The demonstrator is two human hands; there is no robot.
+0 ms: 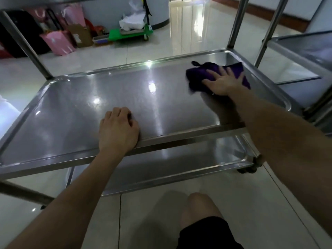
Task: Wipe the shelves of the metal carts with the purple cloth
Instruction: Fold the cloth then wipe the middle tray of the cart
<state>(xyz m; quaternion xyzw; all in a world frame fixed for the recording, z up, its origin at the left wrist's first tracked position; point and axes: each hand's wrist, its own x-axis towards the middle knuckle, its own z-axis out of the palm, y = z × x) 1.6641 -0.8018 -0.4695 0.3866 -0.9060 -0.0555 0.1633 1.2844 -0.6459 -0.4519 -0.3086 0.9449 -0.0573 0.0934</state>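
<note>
The middle shelf (75, 112) of a steel cart fills the view, shiny and bare. A purple cloth (197, 74) lies bunched near the shelf's far right corner. My right hand (221, 81) presses flat on the cloth with its fingers spread. My left hand (117, 128) rests on the shelf by the near rim, its fingers curled under and holding nothing. Below, the cart's bottom shelf (179, 169) shows through the gap.
A second metal cart (303, 49) stands close on the right. Upright posts (237, 20) rise at the shelf's corners. Pink bags (57, 42) and a green dolly (129, 34) sit on the tiled floor behind. My knee (199, 207) is below the cart.
</note>
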